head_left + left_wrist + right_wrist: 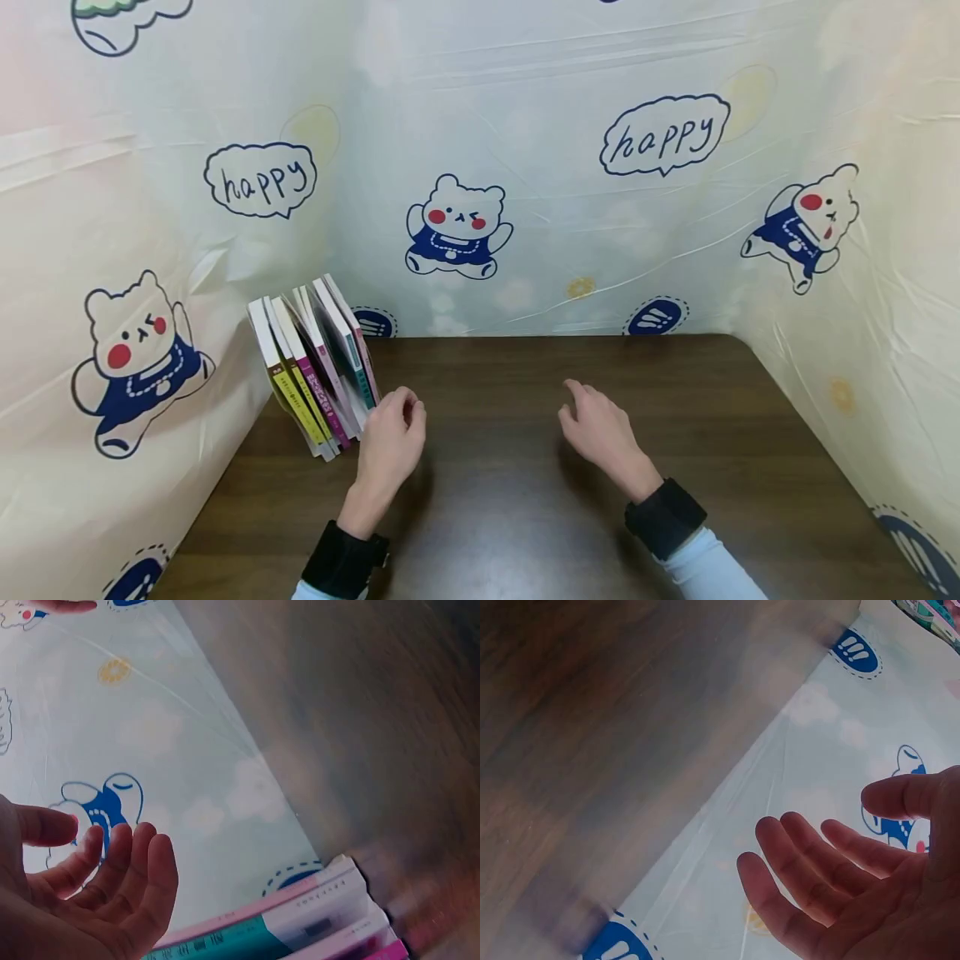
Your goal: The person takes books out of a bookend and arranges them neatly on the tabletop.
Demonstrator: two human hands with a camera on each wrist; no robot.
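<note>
A row of several thin books [315, 375] stands at the left of the table, spines facing front and leaning a little to the left. Yellow, magenta and teal bands mark the spines. My left hand [392, 433] is just right of the row, its fingers loosely bent with nothing between them. In the left wrist view a teal and white spine [262, 930] shows below that hand [97, 892]. My right hand [600, 425] hovers over the right half of the table, fingers relaxed and holding nothing; the right wrist view shows its fingers [802, 877] spread.
A dark brown wooden table [495, 500] lies under both hands. Pale cloth [555, 225] printed with bears and "happy" bubbles hangs behind it and along both sides. The books stand close to the cloth on the left.
</note>
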